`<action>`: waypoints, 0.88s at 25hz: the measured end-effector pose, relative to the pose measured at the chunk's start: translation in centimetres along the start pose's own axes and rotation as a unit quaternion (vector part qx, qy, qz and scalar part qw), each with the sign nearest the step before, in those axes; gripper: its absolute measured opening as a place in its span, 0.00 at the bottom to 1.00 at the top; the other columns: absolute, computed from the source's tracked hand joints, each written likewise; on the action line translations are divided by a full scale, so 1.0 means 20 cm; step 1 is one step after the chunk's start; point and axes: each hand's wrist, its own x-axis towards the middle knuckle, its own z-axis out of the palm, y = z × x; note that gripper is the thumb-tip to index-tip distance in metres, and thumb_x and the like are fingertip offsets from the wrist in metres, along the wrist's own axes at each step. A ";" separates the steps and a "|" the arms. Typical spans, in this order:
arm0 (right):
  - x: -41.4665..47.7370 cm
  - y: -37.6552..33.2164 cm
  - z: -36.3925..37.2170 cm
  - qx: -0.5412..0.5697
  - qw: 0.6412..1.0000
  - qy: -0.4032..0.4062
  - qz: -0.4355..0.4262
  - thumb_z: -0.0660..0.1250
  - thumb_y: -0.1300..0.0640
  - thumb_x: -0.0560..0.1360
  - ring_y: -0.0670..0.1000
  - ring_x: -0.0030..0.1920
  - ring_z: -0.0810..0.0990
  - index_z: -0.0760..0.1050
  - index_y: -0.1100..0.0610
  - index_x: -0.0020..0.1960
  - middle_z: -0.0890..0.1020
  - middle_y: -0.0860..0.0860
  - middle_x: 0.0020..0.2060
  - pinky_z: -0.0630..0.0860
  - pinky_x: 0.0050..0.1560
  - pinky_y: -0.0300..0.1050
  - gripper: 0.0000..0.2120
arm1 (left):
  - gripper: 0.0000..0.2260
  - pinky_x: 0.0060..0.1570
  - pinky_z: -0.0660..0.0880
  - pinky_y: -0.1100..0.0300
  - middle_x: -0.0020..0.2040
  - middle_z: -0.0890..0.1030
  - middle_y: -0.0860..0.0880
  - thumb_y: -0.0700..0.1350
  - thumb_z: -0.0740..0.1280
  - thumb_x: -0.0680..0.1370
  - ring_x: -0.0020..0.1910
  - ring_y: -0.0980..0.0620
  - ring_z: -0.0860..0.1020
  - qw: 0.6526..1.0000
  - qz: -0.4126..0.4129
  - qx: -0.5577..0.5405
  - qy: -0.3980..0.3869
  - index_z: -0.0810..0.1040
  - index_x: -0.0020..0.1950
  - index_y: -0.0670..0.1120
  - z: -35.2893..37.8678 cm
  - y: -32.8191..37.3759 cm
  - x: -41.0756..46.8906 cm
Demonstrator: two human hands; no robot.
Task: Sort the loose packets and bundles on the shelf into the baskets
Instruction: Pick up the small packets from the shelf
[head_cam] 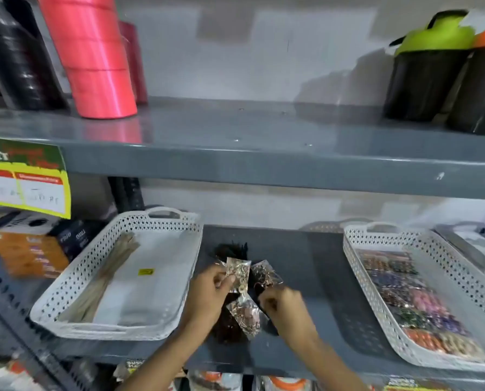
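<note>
On the grey shelf (314, 266), between two white perforated baskets, lies a small heap of clear packets and dark bundles. My left hand (210, 294) pinches a clear packet of small metal pieces (237, 270) and lifts it. My right hand (282, 304) grips the edge of a second clear packet (265, 273) lying over a dark bundle. A third clear packet (247, 316) rests below them on a dark brown bundle (226, 331). Another black bundle (231, 248) lies behind. The left basket (75, 280) holds a bunch of tan sticks (103, 277). The right basket (357, 249) holds colourful bead packets (413, 300).
A shelf above carries stacked red ribbon rolls (94, 57), black rolls (18, 55) and dark shaker bottles (424, 69). A price sign (24, 176) hangs at the left edge. Boxes (30, 246) stand left of the left basket, a grey tray (475, 249) at far right.
</note>
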 end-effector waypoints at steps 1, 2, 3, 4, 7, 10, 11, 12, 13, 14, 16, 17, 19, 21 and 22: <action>0.03 0.02 0.06 -0.019 0.999 -0.037 0.020 0.59 0.71 0.72 0.54 0.38 0.83 0.72 0.56 0.29 0.81 0.57 0.33 0.72 0.34 0.46 0.16 | 0.09 0.42 0.71 0.62 0.44 0.84 0.43 0.40 0.69 0.75 0.40 0.51 0.78 1.000 -0.014 0.014 -0.001 0.82 0.51 0.38 0.02 -0.02 0.04; 0.05 0.01 0.09 -0.035 0.997 -0.051 0.043 0.60 0.69 0.72 0.57 0.42 0.83 0.74 0.57 0.32 0.83 0.59 0.37 0.70 0.35 0.45 0.13 | 0.08 0.40 0.68 0.63 0.41 0.84 0.42 0.41 0.69 0.74 0.39 0.51 0.77 0.999 -0.024 0.026 0.013 0.82 0.49 0.37 0.04 -0.06 0.08; 0.08 0.02 0.14 -0.061 0.995 -0.057 0.060 0.62 0.66 0.73 0.58 0.47 0.82 0.77 0.59 0.39 0.84 0.60 0.43 0.71 0.38 0.45 0.08 | 0.07 0.39 0.67 0.62 0.38 0.82 0.42 0.41 0.69 0.75 0.38 0.51 0.75 0.999 -0.031 0.037 0.021 0.83 0.46 0.38 0.07 -0.10 0.13; 0.09 0.00 0.17 -0.076 0.992 -0.068 0.072 0.63 0.63 0.74 0.59 0.51 0.81 0.78 0.61 0.45 0.83 0.59 0.48 0.74 0.42 0.47 0.05 | 0.06 0.38 0.65 0.61 0.36 0.80 0.43 0.40 0.69 0.75 0.37 0.52 0.74 0.998 -0.043 0.041 0.026 0.83 0.43 0.38 0.10 -0.12 0.16; 0.15 -0.01 0.23 -0.118 0.989 -0.065 0.060 0.64 0.61 0.75 0.59 0.56 0.77 0.76 0.64 0.52 0.81 0.60 0.54 0.75 0.54 0.49 0.08 | 0.08 0.34 0.63 0.67 0.37 0.81 0.44 0.40 0.68 0.75 0.36 0.53 0.74 0.997 -0.056 0.054 0.011 0.83 0.41 0.37 0.17 -0.17 0.25; 0.17 -0.03 0.23 -0.125 0.988 -0.066 0.058 0.67 0.61 0.73 0.59 0.55 0.78 0.76 0.62 0.51 0.80 0.59 0.53 0.75 0.52 0.50 0.08 | 0.06 0.34 0.65 0.72 0.41 0.84 0.41 0.37 0.68 0.75 0.38 0.53 0.75 0.996 -0.076 0.044 -0.010 0.83 0.42 0.35 0.20 -0.19 0.28; 0.17 -0.04 0.22 -0.100 0.990 -0.067 0.067 0.68 0.61 0.72 0.58 0.53 0.78 0.75 0.60 0.49 0.80 0.57 0.50 0.74 0.47 0.48 0.07 | 0.06 0.34 0.64 0.71 0.42 0.85 0.40 0.36 0.68 0.75 0.38 0.52 0.77 0.996 -0.080 0.036 -0.009 0.83 0.43 0.35 0.20 -0.19 0.28; 0.16 -0.05 0.20 -0.068 0.992 -0.071 0.076 0.69 0.61 0.71 0.57 0.48 0.78 0.74 0.58 0.45 0.80 0.56 0.45 0.71 0.42 0.46 0.06 | 0.06 0.34 0.64 0.70 0.43 0.85 0.40 0.36 0.67 0.74 0.39 0.51 0.78 0.996 -0.084 0.025 -0.008 0.83 0.43 0.36 0.20 -0.18 0.28; 0.16 -0.04 0.17 -0.031 0.994 -0.071 0.082 0.70 0.63 0.69 0.55 0.42 0.76 0.71 0.55 0.40 0.77 0.53 0.39 0.69 0.39 0.44 0.07 | 0.06 0.36 0.66 0.67 0.43 0.85 0.40 0.36 0.67 0.75 0.38 0.50 0.79 0.997 -0.080 0.016 -0.005 0.83 0.42 0.37 0.19 -0.18 0.29; 0.16 -0.04 0.12 0.001 0.992 -0.081 0.092 0.70 0.63 0.68 0.52 0.38 0.74 0.69 0.54 0.36 0.75 0.51 0.35 0.68 0.37 0.42 0.11 | 0.05 0.36 0.67 0.65 0.42 0.85 0.40 0.36 0.67 0.75 0.38 0.50 0.78 0.997 -0.070 0.006 -0.009 0.82 0.42 0.38 0.17 -0.15 0.30; 0.18 0.01 -0.03 0.022 0.992 -0.089 0.082 0.73 0.62 0.68 0.49 0.36 0.75 0.74 0.53 0.36 0.76 0.49 0.33 0.70 0.35 0.39 0.09 | 0.05 0.36 0.68 0.63 0.39 0.83 0.43 0.36 0.67 0.74 0.38 0.52 0.77 0.999 -0.041 -0.004 -0.021 0.81 0.39 0.41 0.16 -0.09 0.33; 0.20 0.05 -0.14 0.007 0.993 -0.091 0.072 0.73 0.61 0.69 0.49 0.39 0.78 0.79 0.56 0.42 0.80 0.52 0.37 0.73 0.39 0.39 0.04 | 0.05 0.35 0.68 0.64 0.37 0.82 0.45 0.37 0.68 0.74 0.38 0.52 0.77 0.999 -0.019 -0.006 -0.032 0.81 0.38 0.42 0.17 -0.05 0.35; 0.25 0.19 -0.37 -0.025 0.992 -0.079 0.092 0.74 0.61 0.69 0.53 0.49 0.82 0.80 0.63 0.52 0.84 0.58 0.48 0.78 0.53 0.43 0.12 | 0.04 0.35 0.69 0.64 0.38 0.83 0.43 0.36 0.68 0.73 0.38 0.52 0.77 0.996 0.016 -0.006 -0.085 0.82 0.38 0.39 0.23 0.06 0.36; 0.30 0.36 -0.56 -0.063 0.991 -0.060 0.105 0.74 0.64 0.68 0.54 0.50 0.82 0.80 0.66 0.52 0.84 0.60 0.50 0.76 0.51 0.41 0.14 | 0.04 0.41 0.71 0.62 0.43 0.85 0.37 0.35 0.69 0.72 0.40 0.50 0.79 0.984 0.041 0.021 -0.171 0.83 0.42 0.34 0.35 0.15 0.35; 0.31 0.43 -0.62 -0.082 0.989 -0.053 0.112 0.74 0.64 0.68 0.54 0.49 0.82 0.81 0.67 0.51 0.85 0.61 0.50 0.73 0.47 0.38 0.13 | 0.05 0.42 0.72 0.61 0.46 0.85 0.37 0.36 0.70 0.72 0.42 0.48 0.81 0.974 0.047 0.044 -0.218 0.83 0.43 0.34 0.43 0.20 0.34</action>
